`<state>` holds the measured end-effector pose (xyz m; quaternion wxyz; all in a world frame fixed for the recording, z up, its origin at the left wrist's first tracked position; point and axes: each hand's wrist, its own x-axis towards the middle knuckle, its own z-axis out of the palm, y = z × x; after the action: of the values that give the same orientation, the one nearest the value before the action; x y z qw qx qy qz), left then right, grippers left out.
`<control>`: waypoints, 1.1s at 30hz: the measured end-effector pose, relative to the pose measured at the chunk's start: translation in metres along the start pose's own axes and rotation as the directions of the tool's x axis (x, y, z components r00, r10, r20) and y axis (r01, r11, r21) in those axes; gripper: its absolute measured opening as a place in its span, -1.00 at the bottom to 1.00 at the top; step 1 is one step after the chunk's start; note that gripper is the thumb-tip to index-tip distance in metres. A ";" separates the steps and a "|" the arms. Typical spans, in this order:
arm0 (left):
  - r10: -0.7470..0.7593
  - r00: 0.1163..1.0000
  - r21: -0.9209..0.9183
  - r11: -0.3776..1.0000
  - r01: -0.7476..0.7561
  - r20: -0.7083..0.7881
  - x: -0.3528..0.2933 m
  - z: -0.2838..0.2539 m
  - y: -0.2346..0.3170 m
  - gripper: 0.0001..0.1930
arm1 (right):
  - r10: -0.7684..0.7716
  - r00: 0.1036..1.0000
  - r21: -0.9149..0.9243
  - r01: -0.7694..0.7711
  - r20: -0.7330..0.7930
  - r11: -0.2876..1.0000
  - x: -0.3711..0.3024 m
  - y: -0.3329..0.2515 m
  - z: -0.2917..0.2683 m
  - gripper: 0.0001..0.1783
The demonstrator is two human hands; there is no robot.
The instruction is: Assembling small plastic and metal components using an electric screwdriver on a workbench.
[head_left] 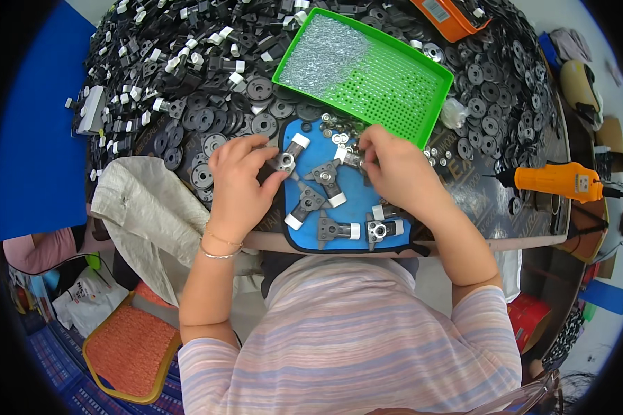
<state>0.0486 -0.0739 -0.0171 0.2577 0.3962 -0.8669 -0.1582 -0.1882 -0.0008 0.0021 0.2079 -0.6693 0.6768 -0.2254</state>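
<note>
On the left of a blue mat point(356, 197), my left hand point(242, 176) has its thumb and fingertips closed on a dark plastic part with a white end point(297, 146). My right hand point(401, 169) is in a pinch at the mat's right side, beside another white-ended part point(349, 158). Whatever sits between its fingertips is hidden. Several more such parts lie between and below my hands, among them one with a metal ring point(377, 232) at the lower right. Small metal rings point(338, 138) are scattered along the mat's far edge.
A green perforated tray point(401, 104) holding many small metal pins stands beyond the mat. Heaps of black white-tipped parts point(187, 55) and black discs point(491, 90) surround it. An orange power screwdriver point(557, 182) is at the right, and a pale cloth point(142, 207) hangs at the left.
</note>
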 end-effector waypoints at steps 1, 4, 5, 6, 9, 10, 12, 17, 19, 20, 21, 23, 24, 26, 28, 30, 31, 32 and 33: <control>-0.023 1.000 0.005 1.000 0.023 0.020 -0.001 -0.001 -0.001 -0.67 | -0.006 1.000 -0.001 0.006 0.004 1.000 0.001 0.000 -0.001 -0.75; -0.076 0.994 -0.004 0.997 0.077 0.079 -0.005 0.000 -0.001 -0.59 | 0.036 0.991 0.022 -0.039 0.128 0.999 0.005 0.000 -0.007 -0.76; -0.085 0.993 -0.002 0.996 0.086 0.087 -0.005 0.002 -0.001 -0.59 | 0.032 0.991 0.020 -0.034 0.132 0.999 0.008 -0.003 -0.007 -0.76; -0.101 0.990 -0.007 0.995 0.102 0.099 -0.006 0.004 0.000 -0.58 | 0.024 0.989 0.074 -0.036 0.147 0.997 0.012 -0.006 -0.007 -0.76; -0.096 0.991 0.004 0.995 0.096 0.097 -0.005 0.007 0.000 -0.58 | -0.021 0.965 0.215 -0.037 0.260 0.976 0.033 -0.024 -0.001 -0.74; -0.099 0.990 0.011 0.995 0.098 0.099 -0.003 0.009 0.000 -0.57 | -0.075 0.961 0.253 0.005 0.267 0.968 0.042 -0.028 0.007 -0.73; -0.102 0.989 0.003 0.995 0.102 0.104 -0.002 0.010 0.002 -0.58 | -0.097 0.953 0.273 0.016 0.286 0.962 0.062 -0.036 0.023 -0.72; -0.089 0.993 -0.030 0.995 0.091 0.073 -0.003 0.015 0.003 -0.58 | 0.008 0.936 0.125 -0.055 0.353 0.991 0.077 -0.051 0.038 -0.70; -0.095 0.993 -0.038 0.994 0.098 0.071 -0.004 0.015 0.001 -0.58 | 0.000 0.940 0.114 -0.041 0.341 0.993 0.077 -0.053 0.038 -0.70; -0.094 0.993 -0.045 0.994 0.097 0.071 -0.004 0.015 0.000 -0.58 | -0.008 0.945 0.117 -0.032 0.328 0.993 0.076 -0.054 0.039 -0.74; -0.095 0.993 -0.048 0.994 0.098 0.071 -0.004 0.015 0.000 -0.58 | -0.014 0.950 0.118 -0.024 0.312 0.993 0.076 -0.054 0.039 -0.77; -0.097 0.992 -0.052 0.993 0.101 0.079 -0.004 0.015 -0.001 -0.58 | -0.021 0.954 0.127 -0.018 0.300 0.992 0.075 -0.054 0.038 -0.77; -0.096 0.992 -0.055 0.993 0.100 0.079 -0.004 0.014 -0.001 -0.58 | -0.031 0.958 0.138 -0.009 0.287 0.990 0.075 -0.054 0.037 -0.77; -0.093 0.992 -0.060 0.993 0.098 0.082 -0.003 0.014 0.000 -0.58 | -0.056 0.972 0.161 0.019 0.229 0.987 0.071 -0.049 0.036 -0.75; -0.093 0.992 -0.066 0.993 0.099 0.082 -0.004 0.014 -0.002 -0.58 | -0.046 0.985 0.185 0.015 0.164 0.983 0.066 -0.045 0.026 -0.72; -0.087 0.993 -0.074 0.993 0.093 0.083 -0.004 0.014 -0.001 -0.59 | -0.001 0.993 0.211 -0.024 0.118 0.977 0.058 -0.042 0.005 -0.74; -0.085 0.995 -0.073 0.993 0.089 0.055 -0.004 0.015 0.000 -0.60 | 0.030 0.992 0.180 -0.052 0.120 0.982 0.053 -0.042 -0.006 -0.75; -0.083 0.996 -0.072 0.994 0.085 0.028 -0.004 0.015 0.000 -0.60 | 0.062 0.991 0.150 -0.080 0.121 0.985 0.049 -0.040 -0.014 -0.76; -0.090 0.996 -0.060 0.994 0.091 0.020 -0.003 0.017 0.000 -0.62 | 0.070 0.990 0.108 -0.083 0.119 0.991 0.043 -0.035 -0.021 -0.77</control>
<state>0.0408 -0.0702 -0.0321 0.2548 0.4259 -0.8450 -0.1994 -0.1725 -0.0438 0.0402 0.2927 -0.6420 0.6749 -0.2162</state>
